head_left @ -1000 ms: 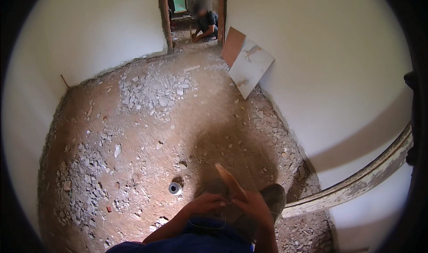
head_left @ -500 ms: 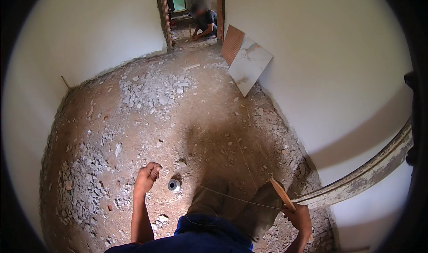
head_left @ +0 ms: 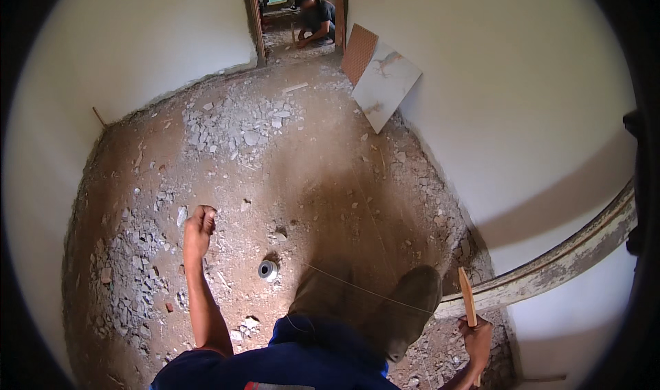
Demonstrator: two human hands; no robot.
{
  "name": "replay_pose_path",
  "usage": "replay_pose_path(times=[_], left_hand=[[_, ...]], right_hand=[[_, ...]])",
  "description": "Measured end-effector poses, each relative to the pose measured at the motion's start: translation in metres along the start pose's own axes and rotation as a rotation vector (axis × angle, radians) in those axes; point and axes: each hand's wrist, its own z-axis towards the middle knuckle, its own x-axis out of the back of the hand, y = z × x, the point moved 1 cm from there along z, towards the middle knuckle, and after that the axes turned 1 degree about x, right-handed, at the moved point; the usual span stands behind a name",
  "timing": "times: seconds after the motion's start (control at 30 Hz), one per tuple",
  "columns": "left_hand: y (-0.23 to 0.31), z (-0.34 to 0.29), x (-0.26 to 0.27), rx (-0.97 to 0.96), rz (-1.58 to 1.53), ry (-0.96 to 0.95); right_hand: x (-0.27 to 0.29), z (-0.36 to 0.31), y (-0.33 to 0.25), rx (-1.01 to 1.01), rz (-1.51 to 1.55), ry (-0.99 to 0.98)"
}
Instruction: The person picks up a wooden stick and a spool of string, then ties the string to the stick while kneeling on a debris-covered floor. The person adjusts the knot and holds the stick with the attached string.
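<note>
My left hand (head_left: 198, 230) is raised over the rubble floor at the left, its fingers closed in a pinch. A thin pale string (head_left: 371, 291) runs across in front of my legs, in line with that pinch; its last stretch fades from sight. In my right hand (head_left: 476, 335), at the lower right, is a flat wooden stick (head_left: 467, 295) with a narrowed top, gripped around its middle and held nearly upright. The string's right end leads toward this stick. On the floor between my hands stands a small grey round pipe piece (head_left: 267, 270), open at the top.
Broken rubble (head_left: 237, 130) lies in heaps ahead and at left. A marbled tile (head_left: 386, 87) and a reddish-brown one (head_left: 359, 53) lean on the right wall. A long weathered curved-looking beam (head_left: 550, 280) extends at right. Another person (head_left: 316, 22) crouches beyond the doorway.
My left hand has moved left and farther forward. My right hand has shifted slightly right with the stick, which now stands more upright.
</note>
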Motion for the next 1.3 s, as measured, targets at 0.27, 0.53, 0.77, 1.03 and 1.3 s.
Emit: replay_pose_path(times=[0.27, 0.53, 0.77, 1.03, 1.3], left_hand=[[0.001, 0.044, 0.021, -0.083, 0.080, 0.082], [-0.001, 0.060, 0.034, -0.114, 0.118, 0.155], [-0.026, 0.082, 0.043, -0.110, 0.213, 0.151], [0.086, 0.097, -0.011, -0.592, 0.581, 0.602], [0.182, -0.114, -0.197, 0.357, -0.867, -0.811]], right_hand=[[0.017, -0.005, -0.004, -0.030, 0.341, 0.116], [0.051, -0.038, -0.041, -0.105, 0.093, 0.178], [0.054, -0.044, -0.039, -0.089, 0.105, 0.188], [-0.029, 0.045, -0.143, 0.238, 0.487, 0.182], [-0.097, 0.041, -0.236, 0.438, 0.477, -0.195]])
